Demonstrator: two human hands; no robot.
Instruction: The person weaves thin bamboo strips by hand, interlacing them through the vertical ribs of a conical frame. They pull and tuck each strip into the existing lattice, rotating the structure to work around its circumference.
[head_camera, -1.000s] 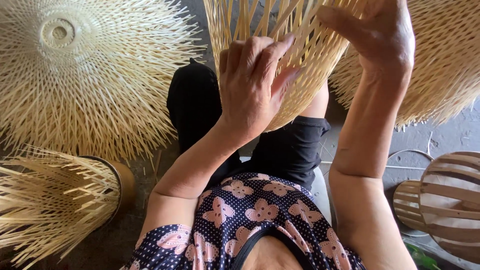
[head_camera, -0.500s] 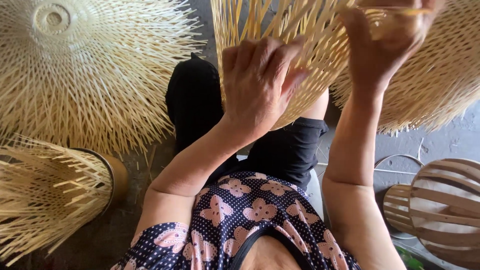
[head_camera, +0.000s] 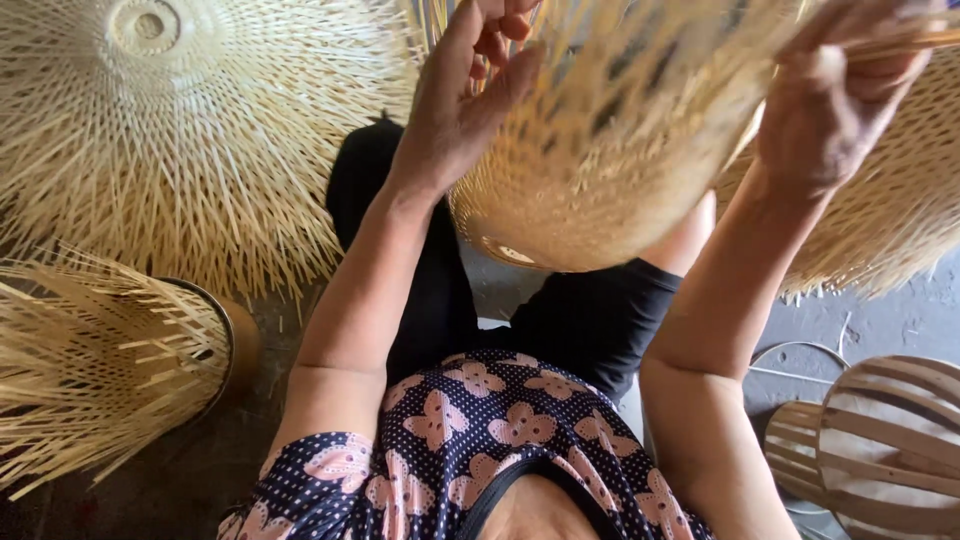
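A: Where is the woven bamboo shade (head_camera: 610, 170) now?

B: It is lifted above the lap, between the two hands. The left hand (head_camera: 465, 95) is on its left side. The palm lies against the weave, and the fingers (head_camera: 500, 30) curl inward over some strips near the top edge of the view. They look bent together, not spread, but I cannot tell exactly which strip they pinch, because the shade is blurred.

A: And the right hand (head_camera: 840, 100)?

B: It holds the right side of the shade. Its fingers are closed around a thin bamboo strip (head_camera: 915, 40), which sticks out to the right beyond the fingertips.

A: What can go wrong, in your opinion?

B: I think the strip can snap or slide out of the weave if the fingers pull it too hard, because it is thin. Also the loose ends just under the left fingers are sharp, so they may prick the skin. And the shade rests only between the hands, so a weak grip may let it tip down onto the lap.

A: What is around?

B: Well beyond the left fingers lies a large flat woven shade (head_camera: 170, 120), and lower a spiky shade on a ring (head_camera: 100, 370). Below the right forearm is a slatted wooden frame (head_camera: 885, 450).
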